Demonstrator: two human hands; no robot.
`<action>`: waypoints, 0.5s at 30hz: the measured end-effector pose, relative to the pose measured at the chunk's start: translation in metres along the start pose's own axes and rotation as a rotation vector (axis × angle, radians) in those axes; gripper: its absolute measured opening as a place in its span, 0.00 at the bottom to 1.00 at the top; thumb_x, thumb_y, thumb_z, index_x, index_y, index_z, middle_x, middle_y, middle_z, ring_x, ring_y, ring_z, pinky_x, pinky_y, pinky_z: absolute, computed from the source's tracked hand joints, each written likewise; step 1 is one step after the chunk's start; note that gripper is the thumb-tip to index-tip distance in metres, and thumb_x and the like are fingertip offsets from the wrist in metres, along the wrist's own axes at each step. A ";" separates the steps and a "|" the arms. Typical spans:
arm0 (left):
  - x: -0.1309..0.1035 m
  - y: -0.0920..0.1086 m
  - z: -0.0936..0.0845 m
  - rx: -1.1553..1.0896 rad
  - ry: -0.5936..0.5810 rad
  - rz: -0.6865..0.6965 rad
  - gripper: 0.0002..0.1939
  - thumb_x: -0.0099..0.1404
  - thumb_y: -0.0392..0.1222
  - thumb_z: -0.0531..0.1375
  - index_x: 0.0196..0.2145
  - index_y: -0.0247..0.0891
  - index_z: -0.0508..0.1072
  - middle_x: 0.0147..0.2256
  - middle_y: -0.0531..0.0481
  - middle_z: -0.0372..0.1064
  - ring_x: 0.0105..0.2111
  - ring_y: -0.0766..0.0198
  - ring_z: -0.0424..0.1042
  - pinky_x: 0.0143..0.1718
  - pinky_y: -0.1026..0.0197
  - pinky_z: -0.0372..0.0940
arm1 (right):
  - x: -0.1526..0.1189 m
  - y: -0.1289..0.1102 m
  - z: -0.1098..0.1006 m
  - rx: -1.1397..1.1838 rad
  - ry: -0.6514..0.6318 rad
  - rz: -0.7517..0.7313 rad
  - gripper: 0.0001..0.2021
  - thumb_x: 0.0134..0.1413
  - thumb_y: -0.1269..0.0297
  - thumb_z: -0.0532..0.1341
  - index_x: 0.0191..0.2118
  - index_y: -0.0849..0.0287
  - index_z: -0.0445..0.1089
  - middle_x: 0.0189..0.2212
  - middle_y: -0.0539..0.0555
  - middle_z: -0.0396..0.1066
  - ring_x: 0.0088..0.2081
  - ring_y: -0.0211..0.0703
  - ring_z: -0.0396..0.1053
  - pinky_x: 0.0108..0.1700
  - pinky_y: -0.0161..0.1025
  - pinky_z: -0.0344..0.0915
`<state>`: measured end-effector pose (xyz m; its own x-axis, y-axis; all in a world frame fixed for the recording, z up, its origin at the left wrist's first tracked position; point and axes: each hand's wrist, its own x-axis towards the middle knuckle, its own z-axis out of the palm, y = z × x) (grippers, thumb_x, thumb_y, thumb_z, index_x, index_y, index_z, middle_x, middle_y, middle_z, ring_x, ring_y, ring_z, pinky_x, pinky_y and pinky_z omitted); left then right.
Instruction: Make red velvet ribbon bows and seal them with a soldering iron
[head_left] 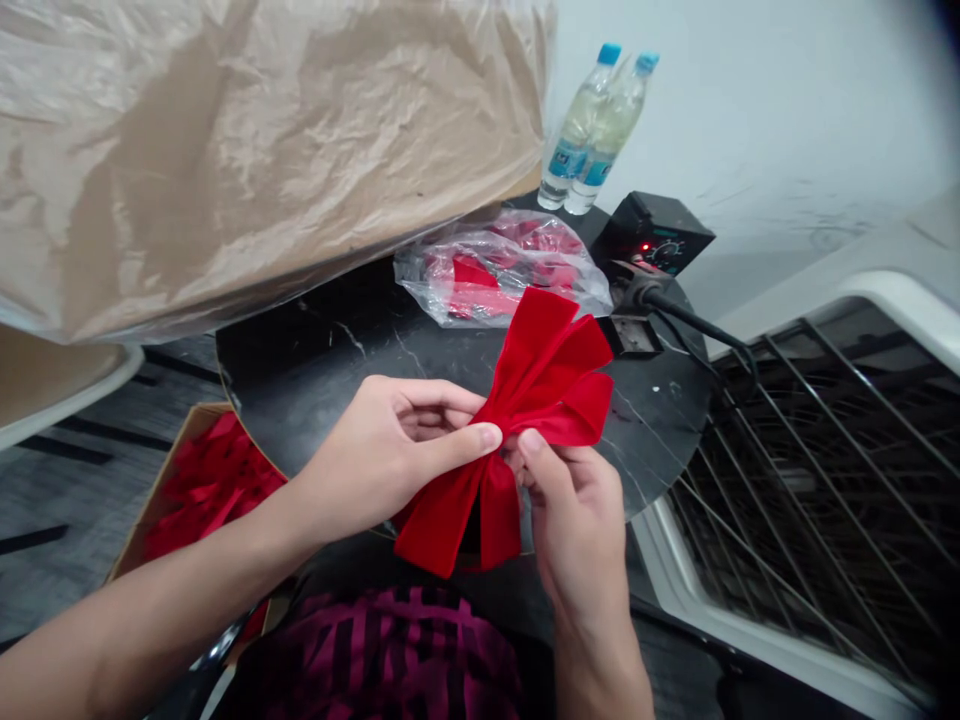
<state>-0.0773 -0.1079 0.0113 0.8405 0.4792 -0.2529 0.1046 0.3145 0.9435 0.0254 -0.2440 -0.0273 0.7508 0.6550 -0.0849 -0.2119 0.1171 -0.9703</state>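
pale wall, round black marble-patterned table, gray floor with dark strips, white-framed rack with metal bars

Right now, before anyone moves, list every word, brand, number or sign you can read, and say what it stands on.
No text can be read.
Blue labels on the two bottles: marks too small.
Black box: faint marking, too blurred.
Its dial: marks too small.
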 end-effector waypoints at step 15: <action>0.003 -0.011 0.002 -0.159 0.017 -0.008 0.16 0.55 0.29 0.71 0.42 0.38 0.79 0.31 0.54 0.78 0.31 0.70 0.76 0.36 0.71 0.70 | -0.001 0.007 0.003 0.055 0.074 0.086 0.11 0.55 0.55 0.70 0.30 0.57 0.76 0.24 0.50 0.73 0.27 0.40 0.71 0.33 0.37 0.70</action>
<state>-0.0753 -0.1115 0.0010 0.8309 0.4891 -0.2654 0.0252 0.4434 0.8960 0.0210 -0.2421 -0.0338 0.7722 0.6077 -0.1856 -0.3099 0.1052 -0.9449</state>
